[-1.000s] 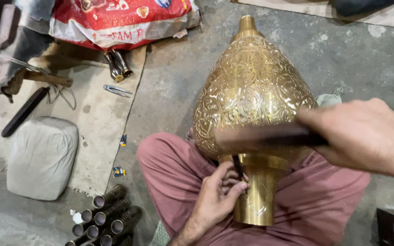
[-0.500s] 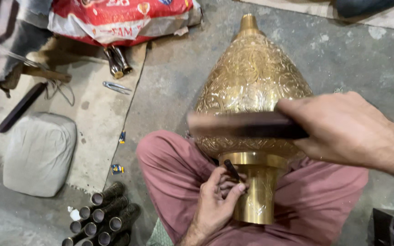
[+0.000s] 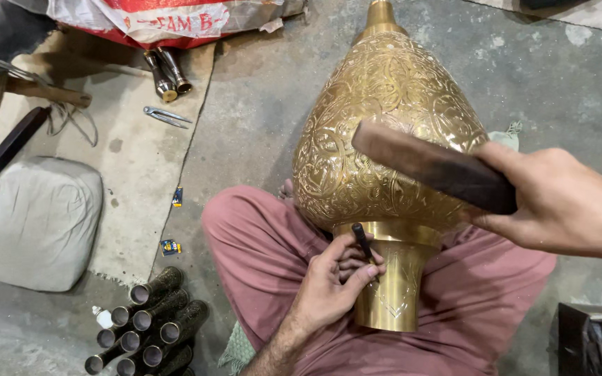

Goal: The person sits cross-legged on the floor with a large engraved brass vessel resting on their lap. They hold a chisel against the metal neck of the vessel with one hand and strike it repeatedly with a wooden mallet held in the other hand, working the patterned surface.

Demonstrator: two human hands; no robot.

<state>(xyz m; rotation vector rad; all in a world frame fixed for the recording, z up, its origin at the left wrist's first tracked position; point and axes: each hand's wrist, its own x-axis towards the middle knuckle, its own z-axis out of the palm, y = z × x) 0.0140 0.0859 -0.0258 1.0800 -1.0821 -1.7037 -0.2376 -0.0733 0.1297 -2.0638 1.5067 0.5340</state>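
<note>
Head view, left hand (image 3: 329, 285) pinching chisel (image 3: 364, 242), right hand (image 3: 559, 202) holding wooden block (image 3: 433, 166)

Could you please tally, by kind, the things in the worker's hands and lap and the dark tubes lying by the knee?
Brass vessel: 1
Punch, in the left hand: 1
Wooden mallet, in the right hand: 1
Dark tubes, open ends showing: 8, possibly more past the frame edge
Total: 11

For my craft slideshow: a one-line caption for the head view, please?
Left hand sets a dark punch on an engraved brass vessel; right hand holds a wooden block.
</note>
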